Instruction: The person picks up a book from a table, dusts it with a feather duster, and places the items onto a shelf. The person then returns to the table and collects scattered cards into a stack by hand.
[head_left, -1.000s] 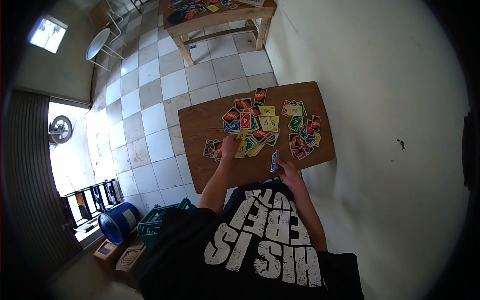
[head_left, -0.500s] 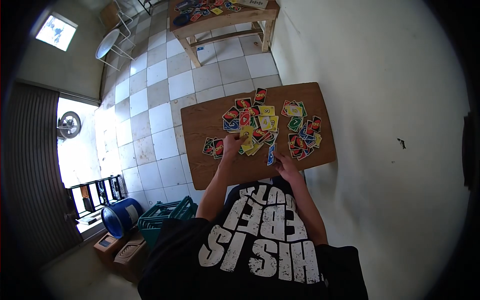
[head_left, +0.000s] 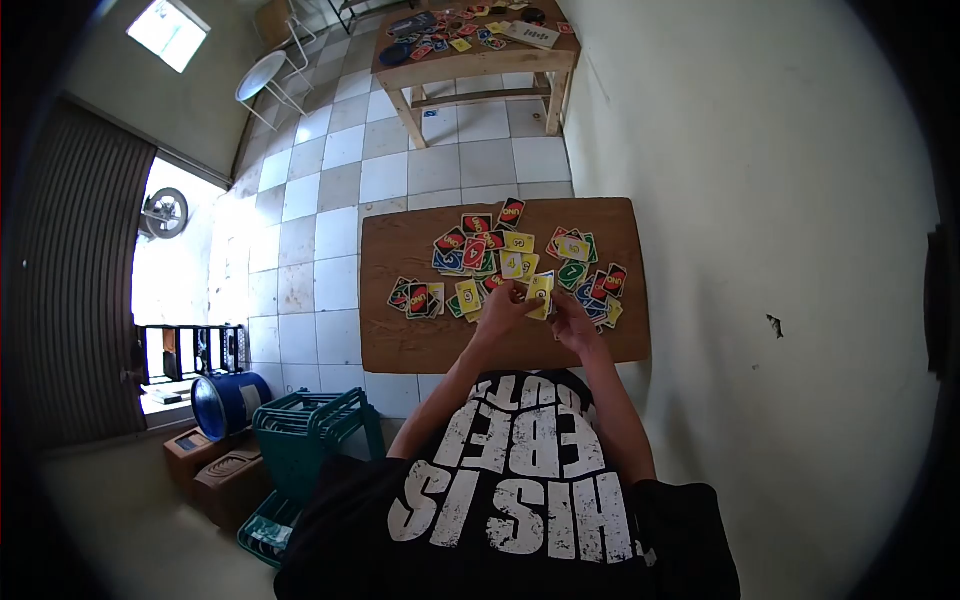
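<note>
On the brown wooden table (head_left: 420, 345) lies a large pile of UNO cards (head_left: 474, 252), face up and face down. My left hand (head_left: 506, 308) pinches the left side of a yellow card (head_left: 540, 292) above the pile's near right edge. Close beside it, my right hand (head_left: 573, 322) has its fingers closed at the card's right side, on cards mostly hidden behind the yellow one. A smaller group of cards (head_left: 418, 298) lies at the left. To the right are a green 7 card (head_left: 572, 274) and a further heap with black-backed cards (head_left: 615, 281).
A second table (head_left: 480, 66) with scattered cards stands beyond, near the right wall. White chairs (head_left: 262, 75) are at the far left. A blue barrel (head_left: 228, 402), brown boxes (head_left: 234, 482) and teal stacked stools (head_left: 318, 440) stand to the lower left.
My left hand has lifted the yellow card from the pile and moved right, up to my right hand. The blue card at my right hand is now mostly covered. The camera view has shifted.
</note>
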